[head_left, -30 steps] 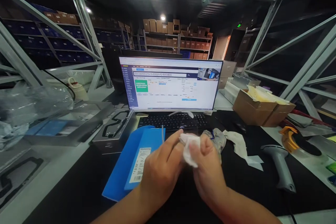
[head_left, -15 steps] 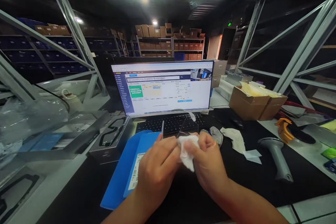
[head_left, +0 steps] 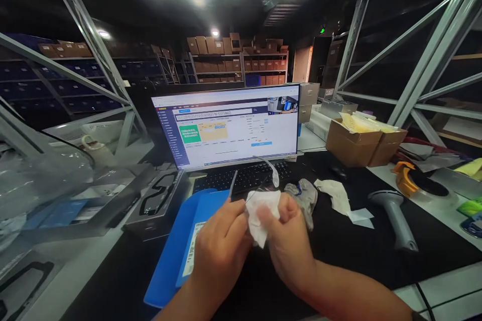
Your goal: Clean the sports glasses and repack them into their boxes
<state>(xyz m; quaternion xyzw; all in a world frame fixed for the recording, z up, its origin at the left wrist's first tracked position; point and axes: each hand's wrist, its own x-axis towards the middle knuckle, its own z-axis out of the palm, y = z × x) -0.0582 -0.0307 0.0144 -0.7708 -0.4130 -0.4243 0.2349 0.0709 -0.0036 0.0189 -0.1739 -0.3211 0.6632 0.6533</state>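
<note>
Both my hands meet over the black desk in front of a keyboard (head_left: 244,176). My right hand (head_left: 288,243) is closed on a crumpled white cloth (head_left: 259,213), pressing it against a thin clear object that my left hand (head_left: 222,246) pinches. That object looks like clear glasses; a thin arm with a curved tip (head_left: 271,173) sticks up behind the cloth. A blue folder with a white label (head_left: 181,253) lies under my left hand.
A lit monitor (head_left: 226,125) stands behind the keyboard. A black box printed with a glasses outline (head_left: 158,200) sits left. To the right lie a crumpled plastic bag (head_left: 303,195), white paper scraps (head_left: 339,198), a grey barcode scanner (head_left: 395,215) and an open cardboard box (head_left: 361,143).
My hands and the cloth have kept rubbing together and shifted slightly left. The view has tilted, and the screen's content has changed a little.
</note>
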